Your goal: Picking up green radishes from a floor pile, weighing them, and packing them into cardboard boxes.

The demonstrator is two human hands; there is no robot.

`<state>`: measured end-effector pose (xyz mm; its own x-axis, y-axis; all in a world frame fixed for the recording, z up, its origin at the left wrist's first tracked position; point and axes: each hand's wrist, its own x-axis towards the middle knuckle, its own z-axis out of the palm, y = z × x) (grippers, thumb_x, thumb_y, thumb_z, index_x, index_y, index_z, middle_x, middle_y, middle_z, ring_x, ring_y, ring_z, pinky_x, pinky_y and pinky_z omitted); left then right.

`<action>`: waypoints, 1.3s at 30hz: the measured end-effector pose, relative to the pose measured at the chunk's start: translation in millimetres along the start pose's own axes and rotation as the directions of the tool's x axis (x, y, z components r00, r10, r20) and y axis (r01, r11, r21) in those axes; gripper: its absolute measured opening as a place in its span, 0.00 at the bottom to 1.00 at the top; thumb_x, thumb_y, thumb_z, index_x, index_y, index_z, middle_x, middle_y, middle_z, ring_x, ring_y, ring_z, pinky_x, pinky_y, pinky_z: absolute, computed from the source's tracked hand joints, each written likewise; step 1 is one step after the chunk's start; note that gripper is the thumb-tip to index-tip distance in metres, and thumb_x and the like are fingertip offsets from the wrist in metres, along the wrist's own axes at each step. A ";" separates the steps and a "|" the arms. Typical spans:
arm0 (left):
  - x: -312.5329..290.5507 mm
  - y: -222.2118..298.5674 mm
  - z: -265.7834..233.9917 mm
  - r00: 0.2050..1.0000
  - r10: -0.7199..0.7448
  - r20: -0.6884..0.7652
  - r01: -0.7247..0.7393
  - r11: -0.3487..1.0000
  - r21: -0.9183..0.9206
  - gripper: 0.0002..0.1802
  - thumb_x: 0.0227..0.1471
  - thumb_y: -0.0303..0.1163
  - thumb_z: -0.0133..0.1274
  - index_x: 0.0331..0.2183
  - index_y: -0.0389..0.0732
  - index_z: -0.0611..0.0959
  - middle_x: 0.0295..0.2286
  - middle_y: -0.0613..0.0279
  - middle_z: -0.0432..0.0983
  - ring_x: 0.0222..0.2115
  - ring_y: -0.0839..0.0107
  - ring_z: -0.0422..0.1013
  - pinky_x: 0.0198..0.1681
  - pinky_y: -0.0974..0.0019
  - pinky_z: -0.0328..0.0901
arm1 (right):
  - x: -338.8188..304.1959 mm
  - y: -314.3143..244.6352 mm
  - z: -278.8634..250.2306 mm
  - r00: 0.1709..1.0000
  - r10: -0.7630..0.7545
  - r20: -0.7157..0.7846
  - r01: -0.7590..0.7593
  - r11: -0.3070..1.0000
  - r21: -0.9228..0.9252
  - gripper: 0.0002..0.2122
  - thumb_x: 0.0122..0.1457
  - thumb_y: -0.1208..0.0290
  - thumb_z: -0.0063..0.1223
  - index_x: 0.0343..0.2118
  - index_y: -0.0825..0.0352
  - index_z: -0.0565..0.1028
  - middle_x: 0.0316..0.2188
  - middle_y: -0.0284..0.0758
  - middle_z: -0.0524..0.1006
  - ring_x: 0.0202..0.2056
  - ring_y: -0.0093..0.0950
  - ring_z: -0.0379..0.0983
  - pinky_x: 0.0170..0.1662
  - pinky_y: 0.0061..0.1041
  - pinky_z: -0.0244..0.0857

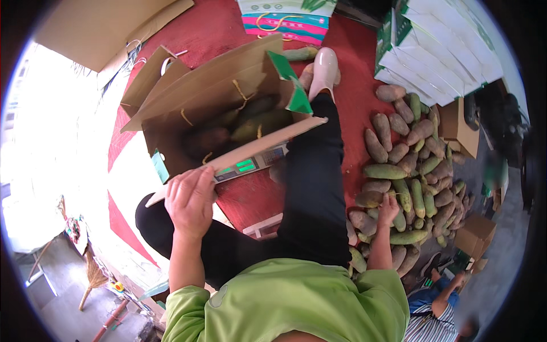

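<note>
My left hand [191,202] grips the near flap [268,145] of an open cardboard box [213,80], thumb and fingers closed over its edge. Inside the box, in shadow, lie several long green and brownish radishes [253,125]. Under the box is a scale [253,163] with a lit green display. Off to the right, my right hand [388,212] is at a heap of soil-dusted radishes [421,142]. Its fingers are pinched at the end of one brownish-green radish [370,198], which still lies among the others.
White cartons [436,51] stand in a stack at the far right. Bright gift boxes [285,25] stand at the back on the red mat [356,68]. Small brown cartons [476,235] flank the heap. Another person [436,308] sits at the lower right. A straw broom [93,276] is at the left.
</note>
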<state>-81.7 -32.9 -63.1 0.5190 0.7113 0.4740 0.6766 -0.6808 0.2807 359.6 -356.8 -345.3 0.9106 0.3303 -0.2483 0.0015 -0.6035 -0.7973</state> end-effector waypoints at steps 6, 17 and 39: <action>-1.3 -2.5 -9.8 0.998 -0.029 0.053 0.030 0.999 -0.021 0.17 0.38 0.25 0.60 0.36 0.38 0.82 0.34 0.60 0.76 0.34 0.63 0.74 0.37 0.62 0.67 | -24.5 -210.8 -3.9 0.979 -0.201 0.044 0.190 0.965 0.180 0.10 0.62 0.68 0.49 0.39 0.68 0.78 0.33 0.27 0.75 0.32 0.15 0.68 0.33 0.16 0.62; -2.9 -5.2 -12.4 0.996 -0.042 0.082 0.047 0.997 -0.059 0.20 0.36 0.25 0.60 0.38 0.40 0.82 0.34 0.61 0.75 0.35 0.65 0.73 0.38 0.61 0.67 | -84.6 -501.5 80.3 0.370 -0.877 0.307 0.486 0.464 0.741 0.15 0.66 0.67 0.37 0.38 0.76 0.70 0.37 0.44 0.74 0.44 0.39 0.71 0.54 0.42 0.61; -12.5 -6.9 -7.3 0.986 -0.081 0.149 0.087 0.996 -0.030 0.17 0.49 0.22 0.52 0.44 0.37 0.79 0.38 0.54 0.76 0.39 0.57 0.72 0.43 0.58 0.64 | -169.7 -499.3 272.3 -0.311 -0.482 0.819 0.936 -0.008 0.351 0.19 0.48 0.50 0.56 0.35 0.61 0.80 0.33 0.37 0.80 0.40 0.35 0.75 0.43 0.36 0.67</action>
<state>-96.7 -38.3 -64.8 0.5343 0.7823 0.3201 0.7028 -0.6216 0.3460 91.8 86.0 -54.9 -0.6225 0.7826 0.0113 0.7078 0.5690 -0.4187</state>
